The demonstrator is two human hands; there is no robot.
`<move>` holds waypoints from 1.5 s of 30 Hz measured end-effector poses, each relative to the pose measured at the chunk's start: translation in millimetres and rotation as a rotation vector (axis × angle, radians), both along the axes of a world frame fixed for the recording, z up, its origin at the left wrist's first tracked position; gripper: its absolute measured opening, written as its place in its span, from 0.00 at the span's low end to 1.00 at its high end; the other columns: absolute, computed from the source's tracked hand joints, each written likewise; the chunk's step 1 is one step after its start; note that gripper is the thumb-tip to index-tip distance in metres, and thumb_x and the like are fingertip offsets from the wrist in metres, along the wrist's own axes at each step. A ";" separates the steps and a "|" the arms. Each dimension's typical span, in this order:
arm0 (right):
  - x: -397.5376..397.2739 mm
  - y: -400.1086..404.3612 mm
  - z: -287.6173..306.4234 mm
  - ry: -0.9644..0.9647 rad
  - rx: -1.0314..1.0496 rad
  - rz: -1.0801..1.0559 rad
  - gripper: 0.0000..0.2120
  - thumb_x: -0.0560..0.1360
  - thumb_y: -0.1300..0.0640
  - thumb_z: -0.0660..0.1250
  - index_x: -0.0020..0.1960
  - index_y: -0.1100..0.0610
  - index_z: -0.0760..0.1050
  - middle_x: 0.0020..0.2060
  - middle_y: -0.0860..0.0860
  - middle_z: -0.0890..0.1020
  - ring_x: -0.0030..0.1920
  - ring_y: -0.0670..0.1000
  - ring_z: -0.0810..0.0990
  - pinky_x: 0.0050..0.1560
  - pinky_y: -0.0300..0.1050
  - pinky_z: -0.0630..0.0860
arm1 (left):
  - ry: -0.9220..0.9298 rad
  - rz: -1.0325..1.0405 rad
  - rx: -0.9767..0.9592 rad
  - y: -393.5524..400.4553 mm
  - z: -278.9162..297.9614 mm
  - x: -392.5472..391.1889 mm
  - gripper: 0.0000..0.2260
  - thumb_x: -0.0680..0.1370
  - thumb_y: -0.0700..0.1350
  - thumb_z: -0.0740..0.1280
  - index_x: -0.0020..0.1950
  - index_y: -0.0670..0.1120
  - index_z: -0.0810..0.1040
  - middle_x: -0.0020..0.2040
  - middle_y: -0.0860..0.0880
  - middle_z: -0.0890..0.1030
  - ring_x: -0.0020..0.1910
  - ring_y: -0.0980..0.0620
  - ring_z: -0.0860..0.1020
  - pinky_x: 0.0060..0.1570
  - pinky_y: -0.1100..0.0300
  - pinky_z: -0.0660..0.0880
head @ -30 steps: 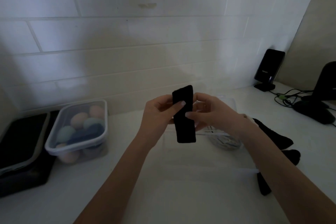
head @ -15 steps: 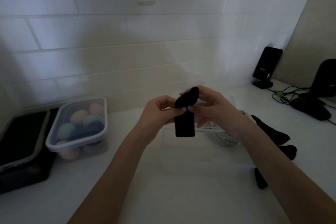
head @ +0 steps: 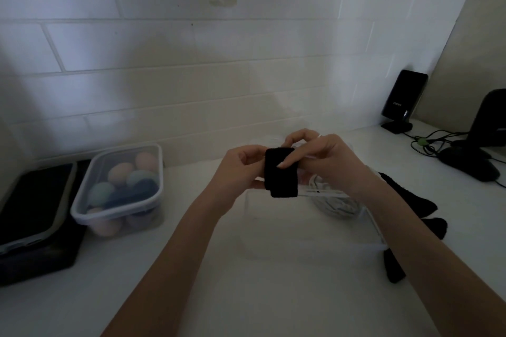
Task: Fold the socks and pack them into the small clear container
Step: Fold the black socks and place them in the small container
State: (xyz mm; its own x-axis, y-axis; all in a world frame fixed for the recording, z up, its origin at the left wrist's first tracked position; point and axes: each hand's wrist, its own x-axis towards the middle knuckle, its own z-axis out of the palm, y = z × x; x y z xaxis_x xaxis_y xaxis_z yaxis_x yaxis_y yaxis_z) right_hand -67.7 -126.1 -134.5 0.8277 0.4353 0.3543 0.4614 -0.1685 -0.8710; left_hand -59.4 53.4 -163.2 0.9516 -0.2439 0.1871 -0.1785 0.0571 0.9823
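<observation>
Left hand (head: 241, 169) and right hand (head: 320, 161) each grip closed on folded, matte black sock (head: 280, 172), above clear rectangular container (head: 301, 227).

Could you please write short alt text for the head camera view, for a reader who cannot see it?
Both hands, left hand and right hand, hold a folded black sock above a small clear container on a white counter. More black socks lie to the right, and a lidded tub of pastel balls stands to the left.
</observation>
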 end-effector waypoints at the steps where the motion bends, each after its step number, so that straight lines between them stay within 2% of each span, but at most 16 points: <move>1: 0.0 0.0 0.3 -0.010 -0.009 -0.003 0.25 0.70 0.74 0.65 0.35 0.43 0.85 0.48 0.49 0.75 0.39 0.41 0.78 0.31 0.34 0.78 | 0.001 -0.011 -0.016 0.6 0.3 -0.2 0.08 0.76 0.35 0.64 0.45 0.46 0.81 0.35 0.51 0.83 0.35 0.54 0.81 0.32 0.61 0.78; 7: 0.8 -1.1 1.3 -0.052 -0.048 -0.043 0.25 0.71 0.73 0.66 0.34 0.43 0.85 0.50 0.52 0.75 0.45 0.52 0.78 0.35 0.38 0.79 | 0.071 -0.108 -0.147 3.6 3.4 2.3 0.09 0.77 0.37 0.61 0.54 0.41 0.80 0.43 0.47 0.84 0.43 0.52 0.82 0.40 0.58 0.80; 10: 0.5 -2.9 2.3 -0.065 -0.029 -0.084 0.23 0.70 0.76 0.64 0.38 0.50 0.85 0.51 0.56 0.74 0.47 0.46 0.77 0.38 0.36 0.80 | 0.103 -0.153 -0.255 7.4 5.3 4.6 0.10 0.77 0.38 0.61 0.53 0.42 0.80 0.45 0.48 0.85 0.46 0.53 0.82 0.44 0.59 0.80; 13: -0.3 -2.4 4.4 -0.107 -0.040 -0.167 0.20 0.68 0.80 0.63 0.48 0.59 0.82 0.49 0.57 0.73 0.44 0.37 0.75 0.40 0.29 0.76 | 0.078 -0.188 -0.234 8.7 3.8 2.4 0.11 0.74 0.42 0.67 0.55 0.46 0.80 0.49 0.49 0.84 0.50 0.52 0.82 0.48 0.56 0.80; 15: -1.3 -0.4 5.3 -0.122 -0.061 -0.210 0.20 0.68 0.80 0.62 0.53 0.63 0.78 0.48 0.57 0.73 0.41 0.34 0.75 0.40 0.26 0.73 | 0.046 -0.180 -0.182 7.4 2.7 0.4 0.15 0.72 0.39 0.69 0.57 0.49 0.79 0.53 0.49 0.83 0.52 0.49 0.82 0.48 0.54 0.80; 17: -3.0 1.7 5.7 -0.106 -0.063 -0.219 0.20 0.69 0.79 0.60 0.53 0.61 0.79 0.48 0.55 0.72 0.41 0.33 0.75 0.40 0.27 0.74 | 0.003 -0.139 -0.151 5.0 1.6 -0.6 0.19 0.70 0.32 0.70 0.57 0.50 0.78 0.52 0.48 0.83 0.49 0.48 0.83 0.45 0.56 0.80; 18: -3.5 1.6 5.9 -0.077 -0.047 -0.213 0.20 0.69 0.78 0.60 0.50 0.60 0.81 0.48 0.55 0.73 0.42 0.34 0.76 0.41 0.29 0.76 | -0.013 -0.111 -0.139 3.9 1.2 -0.8 0.21 0.70 0.30 0.70 0.57 0.50 0.78 0.50 0.48 0.84 0.47 0.48 0.83 0.44 0.58 0.80; 20: -3.5 -0.7 6.2 0.012 0.010 -0.195 0.16 0.70 0.73 0.61 0.43 0.58 0.83 0.48 0.57 0.75 0.45 0.46 0.79 0.44 0.44 0.81 | -0.022 -0.073 -0.129 2.2 1.3 -1.0 0.21 0.69 0.30 0.70 0.56 0.50 0.78 0.46 0.48 0.85 0.43 0.50 0.84 0.41 0.60 0.80; 21: -3.0 -1.8 7.1 0.050 0.037 -0.190 0.11 0.70 0.70 0.62 0.42 0.58 0.81 0.47 0.57 0.78 0.44 0.51 0.80 0.45 0.51 0.80 | -0.018 -0.062 -0.130 1.9 1.4 -0.9 0.21 0.69 0.30 0.70 0.56 0.49 0.78 0.44 0.48 0.85 0.42 0.51 0.84 0.41 0.61 0.80; 23: -1.1 -3.7 7.3 0.086 0.060 -0.209 0.05 0.74 0.65 0.65 0.48 0.59 0.77 0.44 0.55 0.80 0.41 0.55 0.80 0.44 0.54 0.78 | -0.013 -0.060 -0.132 1.9 1.4 -0.1 0.20 0.70 0.29 0.70 0.56 0.48 0.78 0.40 0.49 0.86 0.41 0.52 0.84 0.40 0.62 0.80; 28: 5.0 -0.6 1.2 0.042 -0.079 -0.250 0.11 0.75 0.63 0.67 0.57 0.61 0.77 0.47 0.61 0.82 0.37 0.56 0.82 0.39 0.51 0.83 | -0.024 -0.129 -0.097 -0.1 -2.1 0.7 0.16 0.73 0.29 0.66 0.55 0.46 0.77 0.38 0.52 0.86 0.40 0.56 0.84 0.40 0.65 0.79; 32: 8.6 -0.6 -2.3 0.000 -0.036 -0.321 0.08 0.74 0.65 0.68 0.53 0.62 0.79 0.43 0.60 0.82 0.36 0.48 0.83 0.37 0.40 0.82 | -0.020 -0.133 -0.078 -3.6 -6.3 3.0 0.12 0.75 0.31 0.64 0.54 0.45 0.77 0.40 0.54 0.85 0.41 0.58 0.83 0.42 0.67 0.78; 37: 8.4 1.0 -1.4 0.026 -0.076 -0.337 0.04 0.74 0.62 0.68 0.49 0.57 0.78 0.39 0.55 0.80 0.31 0.48 0.78 0.32 0.39 0.79 | -0.111 -0.025 0.053 -3.5 -10.1 6.1 0.09 0.73 0.32 0.68 0.49 0.43 0.79 0.40 0.49 0.84 0.38 0.56 0.82 0.45 0.63 0.80; 39: 4.5 3.2 3.0 0.096 -0.044 -0.335 0.03 0.76 0.57 0.66 0.48 0.56 0.78 0.37 0.54 0.80 0.31 0.50 0.77 0.27 0.37 0.75 | -0.173 0.035 0.076 -1.2 -8.6 6.7 0.10 0.70 0.32 0.70 0.45 0.46 0.80 0.38 0.52 0.84 0.38 0.57 0.82 0.46 0.62 0.79; 43: -3.3 5.4 12.6 0.455 -0.023 -0.354 0.19 0.78 0.42 0.55 0.49 0.55 0.77 0.32 0.56 0.80 0.27 0.53 0.78 0.25 0.41 0.75 | -0.275 0.108 0.125 0.8 -5.9 5.0 0.12 0.67 0.31 0.73 0.42 0.47 0.79 0.37 0.54 0.82 0.38 0.61 0.81 0.43 0.70 0.74; 45: -6.5 7.7 13.5 0.570 -0.070 -0.328 0.19 0.79 0.42 0.55 0.53 0.56 0.75 0.31 0.57 0.81 0.24 0.53 0.78 0.23 0.40 0.76 | -0.283 0.108 0.110 1.9 -5.6 3.2 0.13 0.67 0.31 0.73 0.41 0.49 0.79 0.36 0.55 0.83 0.39 0.60 0.81 0.44 0.68 0.75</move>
State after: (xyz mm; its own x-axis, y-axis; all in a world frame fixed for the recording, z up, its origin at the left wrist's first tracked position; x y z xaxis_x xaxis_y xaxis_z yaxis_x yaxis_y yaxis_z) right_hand -74.2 -118.4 -121.1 0.9707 0.1347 -0.1988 -0.1539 -0.2868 -0.9456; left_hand -56.3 55.2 -168.8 0.8869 -0.1778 0.4263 -0.4450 -0.0810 0.8919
